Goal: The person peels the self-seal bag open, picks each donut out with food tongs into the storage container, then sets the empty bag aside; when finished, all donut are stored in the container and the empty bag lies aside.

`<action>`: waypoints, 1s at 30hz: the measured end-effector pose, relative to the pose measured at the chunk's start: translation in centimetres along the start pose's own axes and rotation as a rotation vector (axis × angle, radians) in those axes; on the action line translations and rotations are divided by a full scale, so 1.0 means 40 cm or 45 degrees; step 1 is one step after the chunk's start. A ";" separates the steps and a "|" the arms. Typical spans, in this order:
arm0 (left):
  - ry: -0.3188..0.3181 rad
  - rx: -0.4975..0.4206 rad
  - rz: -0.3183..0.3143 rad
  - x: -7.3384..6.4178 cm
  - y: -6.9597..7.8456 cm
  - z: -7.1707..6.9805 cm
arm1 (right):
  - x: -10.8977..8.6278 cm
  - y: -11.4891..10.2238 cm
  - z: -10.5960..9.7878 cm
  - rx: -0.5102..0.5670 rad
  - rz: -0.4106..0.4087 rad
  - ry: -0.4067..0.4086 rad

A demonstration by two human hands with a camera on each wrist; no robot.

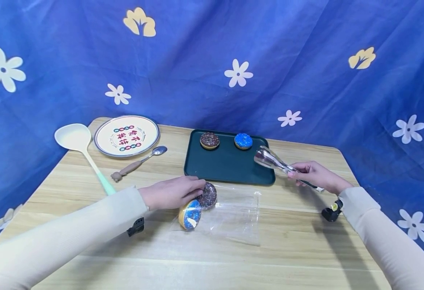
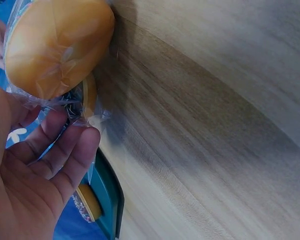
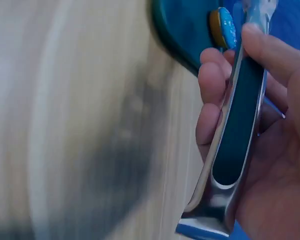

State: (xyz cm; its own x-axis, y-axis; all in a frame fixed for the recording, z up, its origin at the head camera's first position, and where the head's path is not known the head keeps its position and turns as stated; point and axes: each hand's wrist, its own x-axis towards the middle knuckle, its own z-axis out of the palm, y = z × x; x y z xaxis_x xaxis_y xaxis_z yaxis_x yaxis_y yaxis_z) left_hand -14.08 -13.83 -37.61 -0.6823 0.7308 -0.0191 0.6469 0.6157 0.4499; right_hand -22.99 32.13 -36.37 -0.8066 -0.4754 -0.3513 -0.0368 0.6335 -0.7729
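My left hand pinches the closed end of a clear plastic bag, whose loose part spreads to the right over the table. Inside it are a blue-iced donut, tilted on edge, and a chocolate donut partly behind my fingers. The left wrist view shows the plastic wrapped round the pale underside of a donut, right above my fingertips. Metal tongs are gripped in my right hand, thumb along the handle, their head over the tray's right edge. Their dark-inlaid handle fills the right wrist view.
A dark green tray at the back bears a chocolate donut and a blue donut. At the left lie a printed plate, a spoon and a white ladle with a green handle. A blue curtain hangs behind the table.
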 end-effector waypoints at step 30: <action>0.018 -0.028 0.001 -0.013 0.003 -0.003 | -0.126 0.020 0.170 -0.410 -0.480 0.067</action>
State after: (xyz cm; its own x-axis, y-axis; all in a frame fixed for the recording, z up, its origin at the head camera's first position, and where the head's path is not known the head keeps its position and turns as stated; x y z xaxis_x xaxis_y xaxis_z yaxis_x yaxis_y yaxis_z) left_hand -13.70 -14.18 -37.44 -0.6865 0.7271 -0.0062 0.6400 0.6084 0.4693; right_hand -14.95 30.90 -38.81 -0.7303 -0.6816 -0.0457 -0.5052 0.5839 -0.6354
